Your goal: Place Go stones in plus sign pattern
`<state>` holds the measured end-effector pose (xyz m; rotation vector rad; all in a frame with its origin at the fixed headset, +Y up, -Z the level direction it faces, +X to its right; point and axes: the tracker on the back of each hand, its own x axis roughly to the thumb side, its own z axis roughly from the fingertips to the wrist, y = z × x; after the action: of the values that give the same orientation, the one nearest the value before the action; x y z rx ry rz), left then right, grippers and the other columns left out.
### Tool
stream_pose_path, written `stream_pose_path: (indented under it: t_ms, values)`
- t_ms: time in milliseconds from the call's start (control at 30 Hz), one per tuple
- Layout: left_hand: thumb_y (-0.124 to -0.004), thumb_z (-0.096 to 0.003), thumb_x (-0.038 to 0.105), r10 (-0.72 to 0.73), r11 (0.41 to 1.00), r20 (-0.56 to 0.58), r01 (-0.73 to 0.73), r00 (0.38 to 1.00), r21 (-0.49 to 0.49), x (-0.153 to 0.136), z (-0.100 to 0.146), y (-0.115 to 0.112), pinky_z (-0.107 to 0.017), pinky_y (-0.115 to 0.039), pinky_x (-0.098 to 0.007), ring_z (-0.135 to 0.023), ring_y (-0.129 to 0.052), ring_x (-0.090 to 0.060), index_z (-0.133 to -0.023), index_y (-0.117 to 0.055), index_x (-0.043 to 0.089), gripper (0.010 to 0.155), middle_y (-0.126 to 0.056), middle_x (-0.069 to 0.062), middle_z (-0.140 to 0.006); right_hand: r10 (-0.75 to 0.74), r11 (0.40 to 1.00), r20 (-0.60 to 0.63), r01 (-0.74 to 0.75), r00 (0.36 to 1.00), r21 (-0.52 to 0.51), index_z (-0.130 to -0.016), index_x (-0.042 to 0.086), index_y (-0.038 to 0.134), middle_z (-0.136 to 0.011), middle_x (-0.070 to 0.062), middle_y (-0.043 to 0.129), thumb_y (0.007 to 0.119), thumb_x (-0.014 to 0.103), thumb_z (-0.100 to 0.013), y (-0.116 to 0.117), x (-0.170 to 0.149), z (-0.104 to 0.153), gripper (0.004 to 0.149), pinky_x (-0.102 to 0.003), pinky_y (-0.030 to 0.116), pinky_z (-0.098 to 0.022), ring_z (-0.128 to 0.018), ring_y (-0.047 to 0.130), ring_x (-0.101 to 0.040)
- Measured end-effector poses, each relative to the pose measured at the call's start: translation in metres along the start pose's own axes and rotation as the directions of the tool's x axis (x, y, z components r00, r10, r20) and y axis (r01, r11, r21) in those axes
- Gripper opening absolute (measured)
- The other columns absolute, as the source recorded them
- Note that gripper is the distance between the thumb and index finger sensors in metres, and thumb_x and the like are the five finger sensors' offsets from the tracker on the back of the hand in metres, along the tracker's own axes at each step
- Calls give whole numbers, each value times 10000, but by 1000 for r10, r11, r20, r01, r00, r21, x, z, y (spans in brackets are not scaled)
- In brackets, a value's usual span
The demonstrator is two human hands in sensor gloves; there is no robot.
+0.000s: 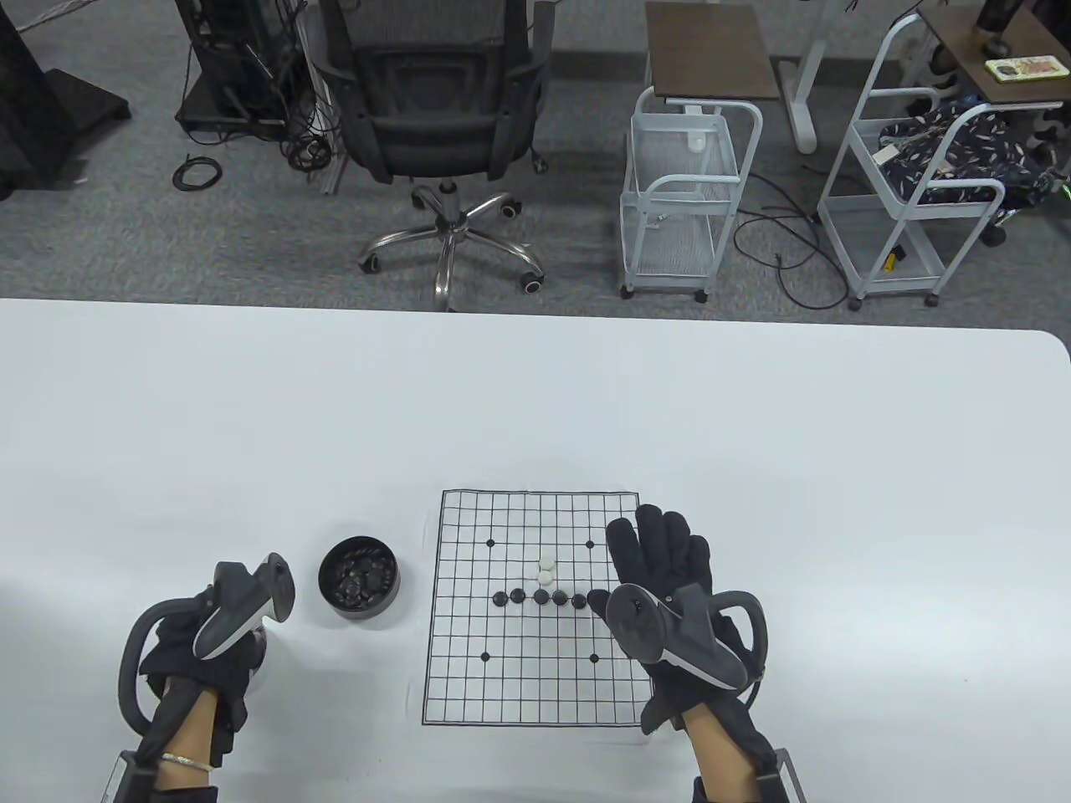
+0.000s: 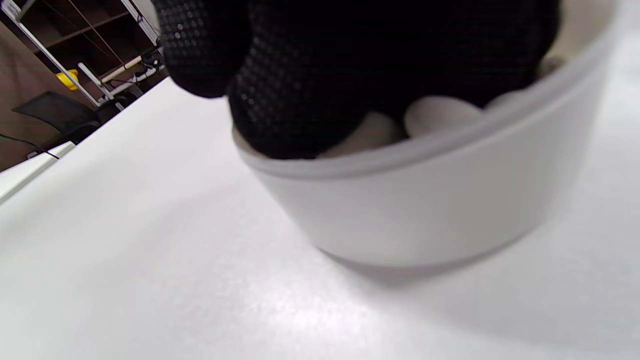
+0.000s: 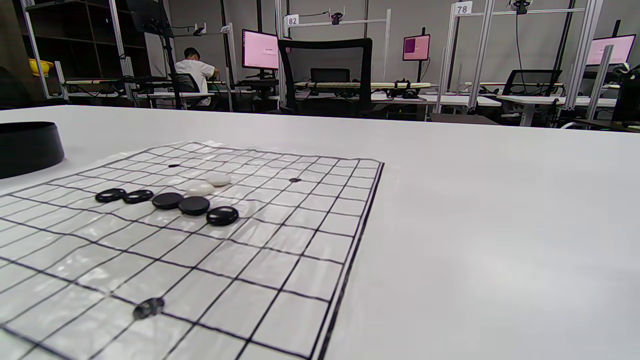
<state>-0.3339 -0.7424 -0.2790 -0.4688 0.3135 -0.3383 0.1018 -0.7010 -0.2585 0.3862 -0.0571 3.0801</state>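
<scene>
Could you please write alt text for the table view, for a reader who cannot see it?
A Go board on a white table holds a row of five black stones with two white stones above its centre. The right hand hovers at the board's right edge; the left hand is beside a black bowl.

1. The place is a lab or shared office workspace, not a home.
2. Grey carpet covers the floor beyond the white table (image 1: 251, 401), with loose cables lying on it.
3. A black office chair (image 1: 439, 100) and white wire trolleys (image 1: 682, 201) stand behind the table.
4. The right wrist view shows rows of desks with lit monitors (image 3: 260, 49), metal frame posts bearing numbered tags (image 3: 463, 8), and a seated person (image 3: 195, 70) at work.
</scene>
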Motion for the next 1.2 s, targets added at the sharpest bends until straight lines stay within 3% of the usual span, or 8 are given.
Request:
stream_pose_path:
  t_ms: [633,867,1033,1200]
  values:
    - [-822,-396,443,133,991,38,-134,990,29,-16,6,4,-532,-862,-311,-329,-1035,12,-735,-926,271,393,-1074,62,-547,4,1000,-1,-4,1000,14,-1143,110,225,-1161,-266,202,531,531,-570,0,-1,-1,775,-613,312,-745,-1067,281,-553]
    - [-828,-398,436,179,972,71,-188,981,139,-21,22,20,-532,-861,-312,-334,-1033,14,-741,-926,268,394,-1073,60,-554,3,1000,-3,-3,1000,13,-1143,112,227,-1162,-265,202,532,531,-569,0,-1,-1,773,-613,312,-745,-1068,280,-552]
    - [-819,-401,455,229,900,252,-304,940,312,-9,49,45,-507,-878,-290,-310,-1027,44,-737,-926,280,393,-1077,81,-539,5,1000,0,-5,1000,7,-1143,112,227,-1161,-267,203,531,532,-570,-1,0,-1,772,-613,313,-745,-1067,281,-552]
    - [-813,-401,467,198,818,459,-404,866,410,32,75,71,-486,-890,-281,-289,-1025,61,-728,-930,287,391,-1082,96,-525,-2,1000,1,2,1000,2,-1143,112,227,-1161,-267,202,531,531,-570,-1,0,-1,772,-613,312,-745,-1067,281,-551]
